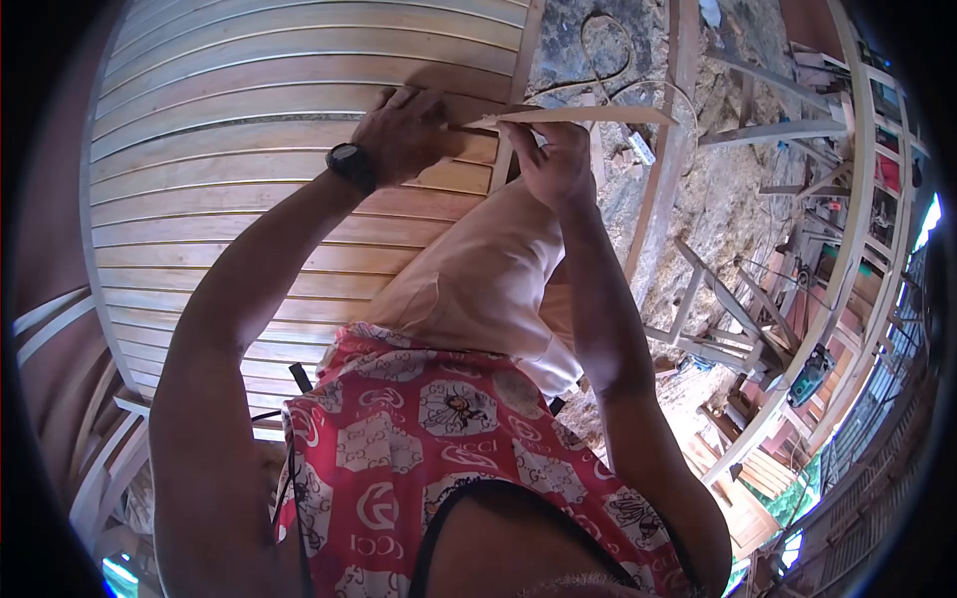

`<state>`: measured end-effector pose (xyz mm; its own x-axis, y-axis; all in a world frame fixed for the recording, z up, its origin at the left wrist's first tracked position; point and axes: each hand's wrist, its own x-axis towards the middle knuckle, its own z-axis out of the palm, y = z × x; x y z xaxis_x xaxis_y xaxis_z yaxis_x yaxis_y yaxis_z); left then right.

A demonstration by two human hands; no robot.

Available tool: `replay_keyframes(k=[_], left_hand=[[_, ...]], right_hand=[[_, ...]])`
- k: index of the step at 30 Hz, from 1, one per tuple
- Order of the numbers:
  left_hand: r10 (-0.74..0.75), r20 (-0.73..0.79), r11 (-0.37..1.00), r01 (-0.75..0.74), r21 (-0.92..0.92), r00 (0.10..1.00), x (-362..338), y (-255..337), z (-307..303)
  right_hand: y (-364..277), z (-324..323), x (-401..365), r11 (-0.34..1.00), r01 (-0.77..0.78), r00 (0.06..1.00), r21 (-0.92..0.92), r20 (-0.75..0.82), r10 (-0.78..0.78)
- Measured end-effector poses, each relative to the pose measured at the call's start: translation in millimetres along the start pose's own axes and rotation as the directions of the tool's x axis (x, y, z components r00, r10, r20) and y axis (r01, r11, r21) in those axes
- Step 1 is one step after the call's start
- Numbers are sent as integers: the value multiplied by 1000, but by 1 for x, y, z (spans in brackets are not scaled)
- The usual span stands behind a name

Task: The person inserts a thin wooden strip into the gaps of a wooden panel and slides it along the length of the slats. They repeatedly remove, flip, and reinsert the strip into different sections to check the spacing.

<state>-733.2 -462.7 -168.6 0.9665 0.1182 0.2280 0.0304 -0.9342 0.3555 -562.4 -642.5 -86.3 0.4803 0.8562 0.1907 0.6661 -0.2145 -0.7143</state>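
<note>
My right hand (554, 164) has its thumb and fingers closed on a thin wooden strip (618, 115). The strip's left end lies over the edge of a slatted wooden panel (299, 75), and its right end sticks out past the panel. Resting on the slats, just left of the strip's end, is my left hand (402, 138), with its fingers spread and a black watch (351, 166) on the wrist. A dark gap (269, 121) runs between two slats towards this hand.
Beyond the panel's frame, sawdust and shavings cover the ground (718, 159). A cable (638, 82) loops near the strip. Wooden trestle legs (723, 299) and long beams (857, 189) stand at the right, with a green power tool (812, 374) beside them.
</note>
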Motion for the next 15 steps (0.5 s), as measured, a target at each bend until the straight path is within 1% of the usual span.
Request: replay_keyframes(k=[2,4,6,7,9,12,14,15], left_hand=[[27,25,999,-26,-35,999,1,0,-2],[23,32,999,-22,-45,999,2,1,-3],[18,38,998,-16,-57,999,1,-1,1],[7,37,998,-5,-62,999,0,-3,5],[-5,37,998,7,-66,999,-1,-4,7],[-2,42,999,4,-39,999,-2,-5,9],[18,-12,997,-19,-72,1000,-2,-6,10],[16,-12,997,-17,-72,1000,-3,-7,12]], right_hand=[[5,5,-5,1000,-18,1000,11,-16,18],[7,9,-6,999,-27,999,22,-32,28],[6,12,-4,1000,21,998,15,-58,-20],[6,14,-4,1000,21,998,15,-58,-20],[7,17,-2,996,79,992,26,-98,-76],[6,16,-2,996,78,995,42,-64,-76],[3,16,-3,997,72,996,30,-61,-70],[3,16,-3,998,64,996,17,-61,-63]])
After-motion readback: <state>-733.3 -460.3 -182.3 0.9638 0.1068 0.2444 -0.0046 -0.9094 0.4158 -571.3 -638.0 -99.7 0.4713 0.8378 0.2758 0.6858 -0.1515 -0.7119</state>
